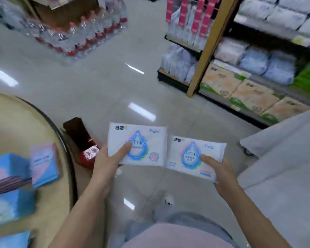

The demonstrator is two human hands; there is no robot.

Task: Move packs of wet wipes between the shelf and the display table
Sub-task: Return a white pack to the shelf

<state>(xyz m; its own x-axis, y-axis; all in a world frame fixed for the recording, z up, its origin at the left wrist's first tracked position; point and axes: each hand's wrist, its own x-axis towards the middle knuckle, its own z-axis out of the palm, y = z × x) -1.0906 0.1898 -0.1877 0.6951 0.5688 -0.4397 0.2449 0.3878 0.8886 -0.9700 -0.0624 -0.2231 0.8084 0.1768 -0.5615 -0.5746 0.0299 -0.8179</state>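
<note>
Fingers (126, 149) of left hand (106, 162) pinch one flat white soft-plastic wipes pack (141, 138); right hand (224, 173) pinches its twin (190, 153). Edge-only grips w/ slick film: either could slip onto glossy pale tile floor (97, 77).

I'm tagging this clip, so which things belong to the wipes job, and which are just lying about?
Job: left hand, right hand, left wipes pack, right wipes pack, shelf, display table.
Lying about: bottled water, tissue packs, dark red box.

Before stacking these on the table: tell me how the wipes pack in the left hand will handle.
Probably soft but not floppy: the left pack lies flat though the left hand grips only one corner. Likely light: one hand carries it. Its film wrapper may slip.
</note>
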